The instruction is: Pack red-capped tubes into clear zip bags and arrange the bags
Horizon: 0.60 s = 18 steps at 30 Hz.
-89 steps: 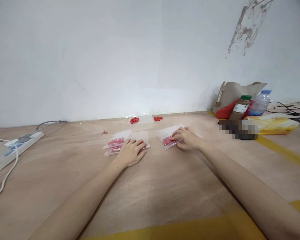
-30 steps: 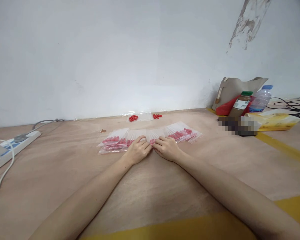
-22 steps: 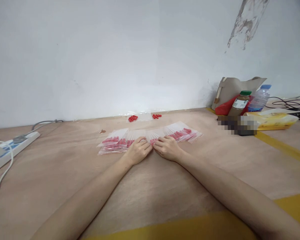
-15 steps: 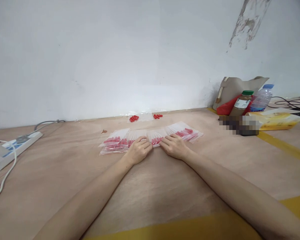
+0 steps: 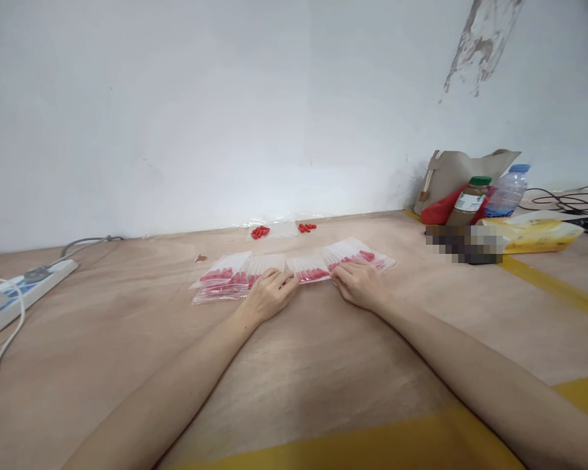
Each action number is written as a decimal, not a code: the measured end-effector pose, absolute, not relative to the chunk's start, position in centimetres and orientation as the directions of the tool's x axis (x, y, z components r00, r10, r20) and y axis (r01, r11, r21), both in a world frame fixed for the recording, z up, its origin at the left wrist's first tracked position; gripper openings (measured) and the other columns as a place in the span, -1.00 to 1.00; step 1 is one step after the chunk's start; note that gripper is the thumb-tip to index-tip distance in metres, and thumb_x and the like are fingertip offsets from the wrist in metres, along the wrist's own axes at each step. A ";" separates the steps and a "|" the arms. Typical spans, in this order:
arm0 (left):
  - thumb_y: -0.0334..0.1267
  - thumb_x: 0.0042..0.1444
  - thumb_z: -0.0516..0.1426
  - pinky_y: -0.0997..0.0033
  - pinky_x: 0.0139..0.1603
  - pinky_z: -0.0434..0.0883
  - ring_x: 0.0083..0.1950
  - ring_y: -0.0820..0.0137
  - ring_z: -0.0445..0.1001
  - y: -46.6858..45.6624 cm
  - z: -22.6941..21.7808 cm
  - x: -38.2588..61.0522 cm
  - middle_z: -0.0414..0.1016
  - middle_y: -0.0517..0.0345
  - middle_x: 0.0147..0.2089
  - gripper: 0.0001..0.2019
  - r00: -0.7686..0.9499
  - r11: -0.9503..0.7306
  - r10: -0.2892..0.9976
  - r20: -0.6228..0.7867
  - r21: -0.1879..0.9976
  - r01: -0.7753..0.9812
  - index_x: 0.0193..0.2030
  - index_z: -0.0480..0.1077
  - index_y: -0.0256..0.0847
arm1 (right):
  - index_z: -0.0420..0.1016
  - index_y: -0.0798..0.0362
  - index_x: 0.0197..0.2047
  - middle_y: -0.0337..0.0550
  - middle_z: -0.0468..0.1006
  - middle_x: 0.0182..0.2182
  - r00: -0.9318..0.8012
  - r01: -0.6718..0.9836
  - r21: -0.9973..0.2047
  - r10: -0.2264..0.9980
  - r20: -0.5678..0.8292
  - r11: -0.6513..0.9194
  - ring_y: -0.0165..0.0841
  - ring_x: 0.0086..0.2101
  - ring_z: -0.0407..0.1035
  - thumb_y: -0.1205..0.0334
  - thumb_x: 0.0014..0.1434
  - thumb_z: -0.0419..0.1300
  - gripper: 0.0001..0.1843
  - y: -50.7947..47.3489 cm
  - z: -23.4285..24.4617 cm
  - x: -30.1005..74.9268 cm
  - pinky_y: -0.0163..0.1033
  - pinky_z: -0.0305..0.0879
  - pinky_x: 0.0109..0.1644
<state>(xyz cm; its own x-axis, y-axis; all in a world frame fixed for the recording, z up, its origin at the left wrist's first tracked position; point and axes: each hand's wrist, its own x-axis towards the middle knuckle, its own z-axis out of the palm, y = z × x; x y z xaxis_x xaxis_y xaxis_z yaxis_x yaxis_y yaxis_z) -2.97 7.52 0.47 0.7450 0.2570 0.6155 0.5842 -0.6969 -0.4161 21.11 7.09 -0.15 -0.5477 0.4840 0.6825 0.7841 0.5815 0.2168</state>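
Note:
Several clear plastic bags with small red pieces inside lie in an overlapping row, with a left bag stack (image 5: 220, 277), a middle bag (image 5: 310, 266) and a right bag stack (image 5: 355, 251). My left hand (image 5: 272, 292) is closed, its bent fingers on the near edge of a bag left of the middle one and partly covering it. My right hand (image 5: 360, 284) has its fingers closed at the near edge of the right bags. Behind the row, by the wall, loose red pieces (image 5: 260, 232) and more red pieces (image 5: 307, 228) lie on clear plastic.
At left are a white power strip (image 5: 39, 297) and white cables (image 5: 14, 336). A beige bag (image 5: 451, 173), a green-capped bottle (image 5: 470, 201), a blue-capped bottle (image 5: 509, 192) and a yellow soft pack (image 5: 534, 236) stand at right. The wall (image 5: 200, 117) bounds the back.
My right hand has slid a little to the right, from the middle bag to the right bags, uncovering more of the middle bag. My left hand stays nearly in place.

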 end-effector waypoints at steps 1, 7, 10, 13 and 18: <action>-0.38 0.19 -0.05 0.36 -0.22 0.36 -0.25 0.38 0.45 7.4 0.4 -2.8 0.47 0.02 -0.19 -0.83 0.727 -0.702 0.264 0.634 -0.391 0.595 -0.15 0.34 -0.26 | 0.37 0.10 -0.46 -0.17 0.45 -0.54 -0.532 0.784 0.183 0.489 0.691 0.594 -0.42 -0.48 0.26 0.34 0.18 -0.07 -0.74 6.9 -0.2 21.0 -0.29 0.01 -0.35; -0.47 0.20 -0.11 0.43 -0.17 0.45 -0.09 0.40 0.46 7.8 -0.6 -3.0 0.36 0.02 0.06 -0.66 0.684 -0.768 0.267 0.679 -0.278 0.577 0.07 0.26 -0.16 | 0.40 0.07 -0.36 -0.16 0.48 -0.48 -0.593 0.683 0.106 0.464 0.658 0.722 -0.40 -0.41 0.31 0.25 0.18 -0.02 -0.80 6.3 -0.3 20.4 -0.31 0.08 -0.35; -0.50 0.19 -0.11 0.39 -0.03 0.42 0.02 0.40 0.39 8.2 -0.1 -3.7 0.32 0.02 0.10 -0.61 0.663 -0.794 0.237 0.710 -0.251 0.554 0.11 0.23 -0.12 | 0.39 0.06 -0.21 -0.11 0.49 -0.35 -0.621 0.636 0.050 0.473 0.624 0.770 -0.33 -0.29 0.33 0.15 0.11 0.08 -0.79 6.6 0.3 21.0 -0.28 0.16 -0.26; -0.50 0.19 -0.10 0.30 0.06 0.37 0.09 0.36 0.32 8.3 1.1 -4.8 0.28 0.04 0.12 -0.59 0.647 -0.793 0.231 0.726 -0.245 0.557 0.14 0.19 -0.08 | 0.39 0.07 -0.16 -0.07 0.46 -0.24 -0.629 0.624 -0.002 0.504 0.592 0.781 -0.28 -0.19 0.30 0.24 -0.01 0.13 -0.71 7.2 0.7 22.4 -0.20 0.16 -0.12; -0.45 0.21 -0.10 0.31 -0.01 0.41 0.05 0.34 0.36 7.8 1.3 -8.0 0.33 0.04 0.08 -0.64 0.608 -0.710 0.346 0.715 -0.224 0.668 0.10 0.24 -0.10 | 0.41 0.01 -0.11 -0.10 0.43 -0.16 -0.548 0.705 -0.083 0.615 0.568 0.704 -0.23 -0.14 0.27 0.38 -0.17 0.11 -0.54 8.2 0.3 24.5 -0.08 0.10 -0.04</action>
<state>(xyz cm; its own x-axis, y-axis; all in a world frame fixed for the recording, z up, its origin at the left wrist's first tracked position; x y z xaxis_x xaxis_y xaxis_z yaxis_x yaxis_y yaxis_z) -8.02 7.78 1.27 0.6076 0.3461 0.7149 0.6678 -0.7099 -0.2238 24.45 8.21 0.26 -0.5476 0.6148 0.5675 0.7049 0.7044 -0.0830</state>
